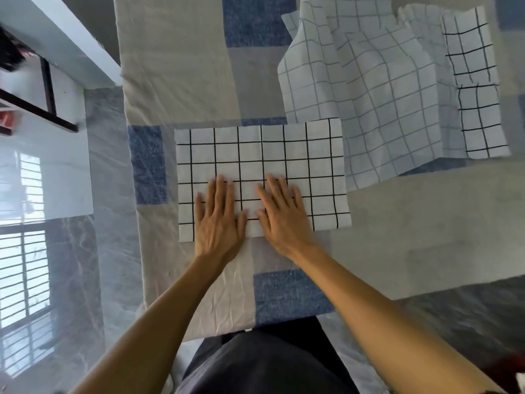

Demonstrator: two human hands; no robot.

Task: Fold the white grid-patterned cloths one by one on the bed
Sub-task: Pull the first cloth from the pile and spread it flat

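The folded cloth [261, 155], white with a bold black grid, is lying flat as a neat rectangle in the middle of the bed [176, 66], its long side running left to right. Both hands are resting on its near half. The left hand [218, 223] is lying palm down, fingers straight and close together, thumb out to the side, with the heel of the palm hanging over the cloth's near edge onto the sheet. The right hand [284, 223] is sitting just beside it, also flat and palm down, fingers straight and slightly fanned, pointing up and a little left. Neither hand is pinching or curling round anything; both are simply pressing flat on the fabric, thumbs nearly meeting between them.

Moving outward, the cloth's far right corner is overlapping a loose pile of cloths [369, 95], rumpled and showing a fainter grid, spreading across the far right of the bed. Beyond that pile, another bold-grid cloth [477, 109] is lying at the far right.

The bedsheet itself is showing beige, grey and blue blocks. To the left, a glossy marbled floor [110, 194] is reflecting window bars, and the person's dark clothing [264, 362] is filling the bottom of the view.
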